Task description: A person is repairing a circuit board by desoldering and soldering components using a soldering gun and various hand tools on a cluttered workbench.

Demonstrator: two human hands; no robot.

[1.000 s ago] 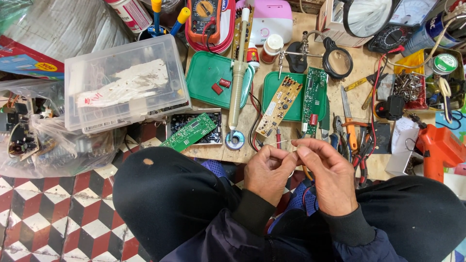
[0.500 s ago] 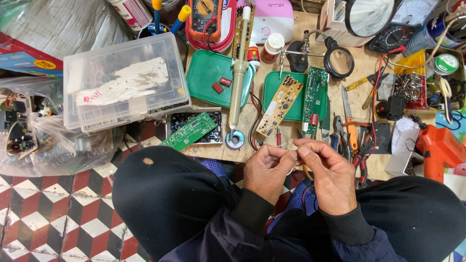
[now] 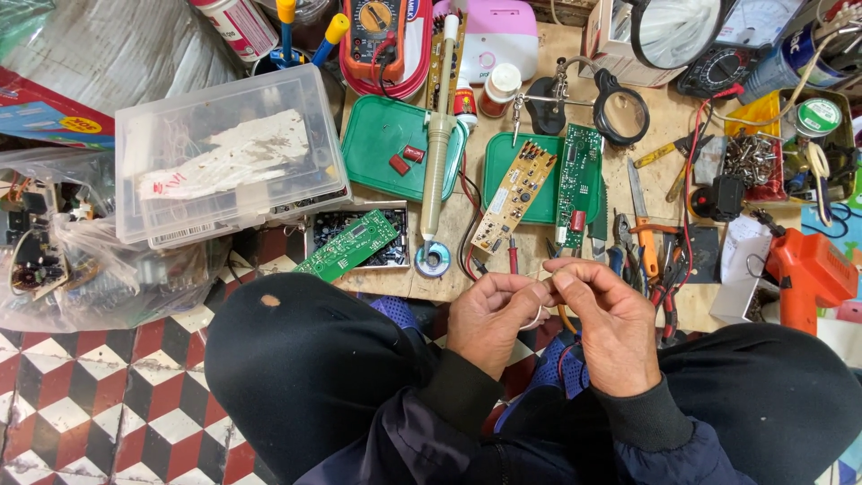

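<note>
Here, item one: your fingertips (image 3: 541, 286), pinched together from both sides on a small pale loop of wire (image 3: 538, 314) that hangs between the two hands; what it is exactly is too small to tell. Your left hand (image 3: 489, 321) closes thumb and forefinger on its left side, your right hand (image 3: 606, 323) does the same on its right, the two hands touching at the tips above your lap, just at the near edge of the wooden board (image 3: 664, 135).

Item two, just beyond the fingers: a yellow circuit board (image 3: 514, 196) and a green circuit board (image 3: 577, 184), both lying partly on a green tray (image 3: 499, 153). A second green tray (image 3: 382, 144) to the left holds two small red parts (image 3: 406, 159). A desoldering pump (image 3: 437, 148) lies across its right edge.

Item three, right: pliers and cutters (image 3: 642, 256), an orange power tool (image 3: 808, 269).

Item four, left: another green board (image 3: 348, 246) over a tray of dark parts, a clear plastic box (image 3: 229, 153), a bag of scrap electronics (image 3: 54, 260).

Item five, far edge: a multimeter (image 3: 377, 27), a magnifier on a stand (image 3: 620, 108).
</note>
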